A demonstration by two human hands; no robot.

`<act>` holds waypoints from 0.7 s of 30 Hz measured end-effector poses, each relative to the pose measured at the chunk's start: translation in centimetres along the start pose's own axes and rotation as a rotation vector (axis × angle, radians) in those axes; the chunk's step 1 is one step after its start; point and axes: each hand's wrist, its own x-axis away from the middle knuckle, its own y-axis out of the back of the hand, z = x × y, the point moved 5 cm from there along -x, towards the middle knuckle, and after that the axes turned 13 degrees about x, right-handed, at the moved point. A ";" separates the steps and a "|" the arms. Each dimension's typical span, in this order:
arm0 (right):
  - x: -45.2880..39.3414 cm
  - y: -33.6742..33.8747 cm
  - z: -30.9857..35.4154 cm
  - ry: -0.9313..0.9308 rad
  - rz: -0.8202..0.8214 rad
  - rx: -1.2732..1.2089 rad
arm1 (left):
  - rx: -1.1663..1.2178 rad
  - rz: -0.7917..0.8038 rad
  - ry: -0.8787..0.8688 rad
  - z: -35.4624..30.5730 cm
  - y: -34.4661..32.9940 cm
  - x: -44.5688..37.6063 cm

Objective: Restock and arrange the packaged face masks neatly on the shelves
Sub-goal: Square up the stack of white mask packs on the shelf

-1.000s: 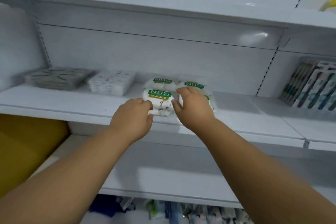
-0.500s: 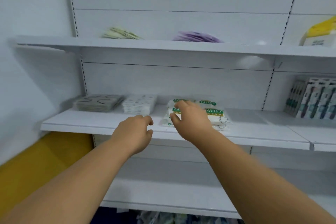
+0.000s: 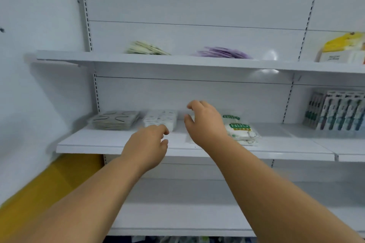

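Lifted clear of the green-labelled mask packs point(image 3: 240, 131) since the earlier frame: right hand point(image 3: 206, 124), now raised at centre frame, fingers spread and loosely curved, holding nothing. Drawn back from those packs as well: left hand point(image 3: 147, 147), lower centre-left, fingers loosely curled, thumb near forefinger, nothing between them.

Nearest, along the bottom edge: bare lower shelf point(image 3: 177, 221), with blurred goods beneath it, not identifiable. Yellow panel point(image 3: 39, 187) at lower left.

Mid frame, on the middle shelf point(image 3: 118, 147), left to right:
- Grey mask packs point(image 3: 115, 119), stacked flat, centre-left.
- White patterned mask packs point(image 3: 161, 119), just beside the grey stack; partly behind the left fingertips, contact not determinable.
- Green-labelled mask packs, stacked flat right of centre, partly hidden by the right hand; a second row visible behind the front stack.
- Boxed toothbrushes point(image 3: 337, 110), standing upright at far right on the adjoining bay, well apart from the masks.

Farther back, on the upper shelf point(image 3: 177, 61):
- Green-striped packs point(image 3: 146, 48), upper centre-left, blurred.
- Purple packs point(image 3: 222, 52), upper centre, blurred.
- Yellow-and-white package point(image 3: 343, 49), upper right, partly cut by the frame edge.
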 end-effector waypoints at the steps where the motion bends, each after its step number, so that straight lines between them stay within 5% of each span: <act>1: -1.1 0.4 0.4 0.016 -0.017 -0.006 | 0.013 -0.019 0.001 0.1 0.3 -0.6; 21: -22.7 -1.4 12.1 0.174 -0.286 -0.140 | 0.056 -0.225 -0.110 9.9 10.1 -16.2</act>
